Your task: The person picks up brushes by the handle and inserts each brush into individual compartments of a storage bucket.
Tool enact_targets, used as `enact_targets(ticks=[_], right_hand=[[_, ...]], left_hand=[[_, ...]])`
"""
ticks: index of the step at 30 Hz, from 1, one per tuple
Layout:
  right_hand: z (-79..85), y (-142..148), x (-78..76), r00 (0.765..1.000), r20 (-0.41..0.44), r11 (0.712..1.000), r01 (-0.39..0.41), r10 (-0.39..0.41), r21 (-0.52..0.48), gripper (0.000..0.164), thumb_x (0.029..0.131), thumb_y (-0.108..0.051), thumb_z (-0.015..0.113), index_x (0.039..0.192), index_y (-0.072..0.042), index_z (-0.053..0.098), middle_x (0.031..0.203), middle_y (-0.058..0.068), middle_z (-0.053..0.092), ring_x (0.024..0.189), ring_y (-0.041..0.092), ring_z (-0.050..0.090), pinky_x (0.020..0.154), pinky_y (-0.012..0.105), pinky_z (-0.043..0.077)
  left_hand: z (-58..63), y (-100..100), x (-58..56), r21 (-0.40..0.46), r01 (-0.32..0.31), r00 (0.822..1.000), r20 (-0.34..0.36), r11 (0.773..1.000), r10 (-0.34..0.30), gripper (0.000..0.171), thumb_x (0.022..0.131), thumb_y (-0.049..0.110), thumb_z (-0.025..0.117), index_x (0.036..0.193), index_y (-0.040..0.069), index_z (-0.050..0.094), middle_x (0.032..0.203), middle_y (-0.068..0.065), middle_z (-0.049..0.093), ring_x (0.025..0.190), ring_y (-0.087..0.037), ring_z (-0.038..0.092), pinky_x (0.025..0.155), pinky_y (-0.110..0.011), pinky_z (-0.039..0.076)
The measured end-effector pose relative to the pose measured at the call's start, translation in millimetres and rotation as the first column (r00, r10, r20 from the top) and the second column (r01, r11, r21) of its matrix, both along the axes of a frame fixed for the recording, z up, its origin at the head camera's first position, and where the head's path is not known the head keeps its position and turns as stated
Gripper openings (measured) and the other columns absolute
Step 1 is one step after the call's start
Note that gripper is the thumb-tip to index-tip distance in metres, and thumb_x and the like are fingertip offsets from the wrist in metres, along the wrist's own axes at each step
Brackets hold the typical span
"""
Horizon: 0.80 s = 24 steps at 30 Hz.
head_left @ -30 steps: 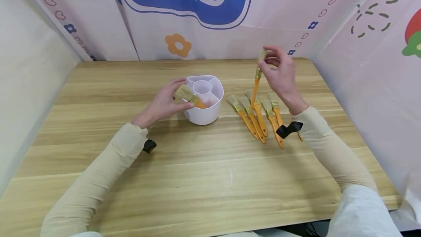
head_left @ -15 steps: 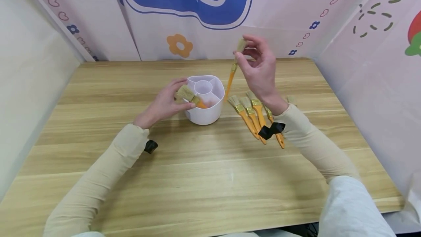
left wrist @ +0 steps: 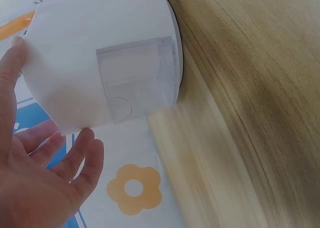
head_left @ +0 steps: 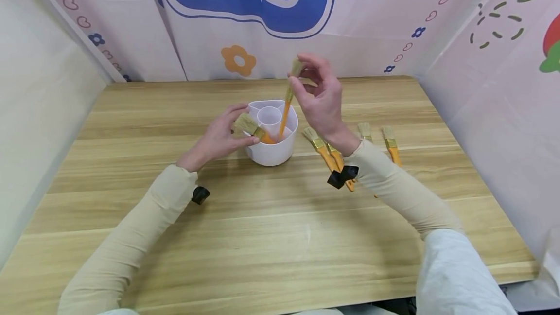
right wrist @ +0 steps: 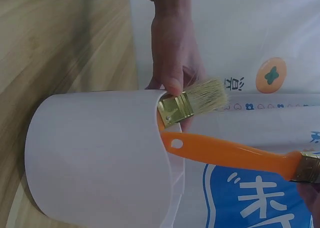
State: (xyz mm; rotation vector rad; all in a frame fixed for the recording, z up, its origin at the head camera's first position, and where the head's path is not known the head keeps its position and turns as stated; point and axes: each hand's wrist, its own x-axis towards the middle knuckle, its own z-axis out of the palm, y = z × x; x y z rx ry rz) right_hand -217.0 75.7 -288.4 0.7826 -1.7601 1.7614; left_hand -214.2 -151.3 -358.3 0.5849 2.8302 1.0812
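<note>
A white divided organizer [head_left: 272, 156] with a round middle cup stands on the table. My left hand [head_left: 216, 132] grips its left side, thumb along the front rim. One paintbrush [head_left: 247, 123] leans in the front compartment, bristles up, close to the left thumb. My right hand [head_left: 321, 95] pinches a second paintbrush [head_left: 285, 113] by its bristles. Its orange handle points down, with the tip inside the organizer's front right area. In the right wrist view, that handle [right wrist: 230, 150] has its holed end right at the rim. The left wrist view shows a clear pocket [left wrist: 135, 80] on the organizer's side.
Several more paintbrushes with orange handles lie right of the organizer, such as a near paintbrush [head_left: 321, 148] and a far-right paintbrush [head_left: 391, 142]; the right forearm partly hides them. A printed backdrop [head_left: 201, 47] rises behind the wooden table [head_left: 245, 237].
My right hand has carried its paintbrush leftward from above the loose brushes, then lowered the handle tip into the organizer. The left hand has stayed in place on the organizer.
</note>
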Motion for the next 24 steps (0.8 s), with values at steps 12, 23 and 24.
enact_targets(ticks=[12,23,24], right_hand=[[-28.1,-14.8,-2.5,0.968,-0.249,0.949,0.052,0.029,0.313,0.029,0.085,0.005,0.060,0.113,0.011,0.054,0.094,0.021,0.059,0.087,0.030,0.066,0.073,0.023,0.058],[-47.7,-21.7,1.9,0.964,-0.243,0.873,0.028,0.104,0.487,0.028,0.085,0.003,0.061,0.112,0.007,0.055,0.101,0.019,0.059,0.092,0.027,0.064,0.076,0.023,0.057],[-48.6,-22.3,2.1,0.964,-0.241,0.869,0.024,0.110,0.494,0.028,0.085,0.003,0.061,0.112,0.007,0.055,0.102,0.019,0.059,0.092,0.027,0.064,0.076,0.024,0.057]], left_hand=[[1.1,-1.1,1.0,0.012,0.008,1.000,-0.011,1.000,-0.008,0.076,0.078,0.040,0.074,0.140,0.009,0.042,0.153,-0.005,0.029,0.136,-0.027,0.035,0.095,-0.048,0.048],[1.6,-1.5,3.0,0.037,0.026,0.999,-0.019,0.999,-0.026,0.071,0.079,0.037,0.073,0.139,0.012,0.044,0.152,-0.004,0.030,0.134,-0.027,0.038,0.092,-0.050,0.049],[1.6,-1.4,3.0,0.038,0.028,0.999,-0.022,0.999,-0.027,0.071,0.079,0.037,0.073,0.139,0.012,0.044,0.152,-0.004,0.030,0.134,-0.027,0.038,0.092,-0.049,0.049]])
